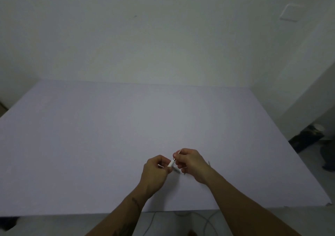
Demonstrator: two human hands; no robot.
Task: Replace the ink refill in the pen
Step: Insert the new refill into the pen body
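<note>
A white pen barrel (171,163) is pinched in my left hand (155,168), just above the pale table (108,136). My right hand (190,160) grips the pen's other end, where a metal ring shows at the joint; a thin white tip (179,151) sticks out past its fingers. Both hands meet over the near middle of the table. A thin grey piece (177,170), perhaps a refill, lies on the table under the hands, and another thin end (209,162) shows behind my right wrist. Fingers hide most of the pen.
The table runs to a white wall at the back. Its near edge is at the bottom, with cables (204,221) on the floor below. Dark items (306,137) lie on the floor to the right, past the table's right edge.
</note>
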